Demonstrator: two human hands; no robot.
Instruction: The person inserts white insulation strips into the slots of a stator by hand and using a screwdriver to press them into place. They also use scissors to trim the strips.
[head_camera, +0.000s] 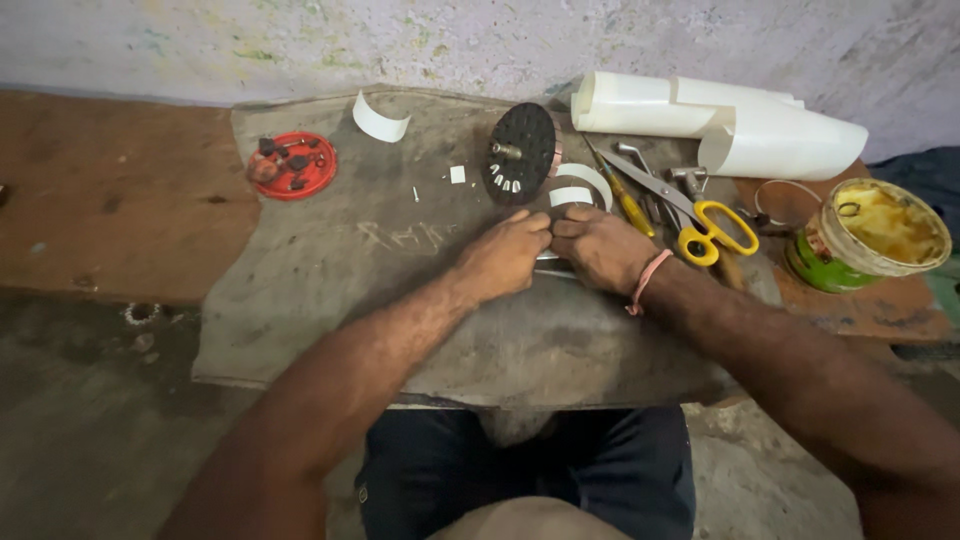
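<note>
Both hands meet at the centre of the grey stone slab (300, 300) that serves as the work surface, laid over the brown desk (110, 200). The left hand (503, 255) is curled nearly closed, its fingertips pressed against those of the right hand (600, 247), which is equally curled. Between them they pinch a small white paper strip (548, 256); only a sliver of it shows under the fingers, so its exact shape cannot be told.

Hazards at this stage:

1. Slip of the workpiece. The strip is thin and held only by fingertips. Uneven pressure could crease or tear it.
2. Contact with tools. The yellow-handled scissors (700, 225) lie just beside the right wrist, blades pointing toward the black slotted disc (520, 152). A sideways sweep of the right forearm could strike them or push them off the slab.
3. Spillage. The open green tin of yellow paste (872, 235) stands near the right elbow, close to the desk edge. A knock could tip it.
4. Loss of small parts. Loose white paper bits (457, 174) and a curled white strip (578, 190) lie near the disc; arm movement could scatter them.
5. The rolled white sheets (720, 125) behind could unroll onto the tools.

The red lid of small parts (293, 165) lies well apart, at low risk.
</note>
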